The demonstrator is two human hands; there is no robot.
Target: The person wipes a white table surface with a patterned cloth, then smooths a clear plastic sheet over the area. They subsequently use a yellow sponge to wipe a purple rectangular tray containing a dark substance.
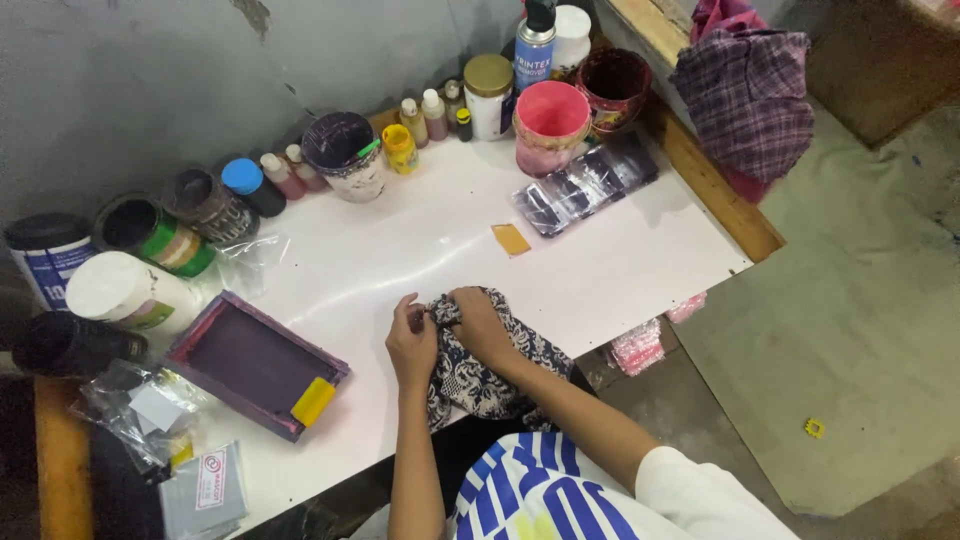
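Head view, looking down on a white rectangular tabletop [420, 250] set against a grey wall. Near the middle of the tabletop's near edge, the person's left hand [412, 345] and right hand [478, 322] meet over a crumpled dark blue cloth with a white printed pattern [478, 385]. Both hands are closed on the cloth's upper end: the left pinches a fold between thumb and fingers, and the right is curled over the bunched fabric just beside it, the two hands touching or nearly so. The rest of the cloth trails toward the near edge and hangs partly over it, under the right forearm.

Toward the tabletop's left near corner lies a small wooden-framed printing screen with purple-stained mesh [255, 362], with a yellow squeegee [313, 401] resting on its near right corner. A small flat orange-yellow card [511, 239] lies alone near the centre of the tabletop, well apart from the hands. Beyond it, toward the right far corner, lies a row of dark items in clear plastic sleeves [585, 185].

Along the far edge stand many containers: a pink-stained plastic tub [550, 125], a dark red tub [612, 88], a white jar with a gold lid [489, 95], a purple-smeared cup [345, 155], a small yellow bottle [400, 148] and a spray can [535, 45]. At the left edge stands a white lidded jar [130, 292]. A checked purple cloth [745, 95] is heaped beyond the right far corner.
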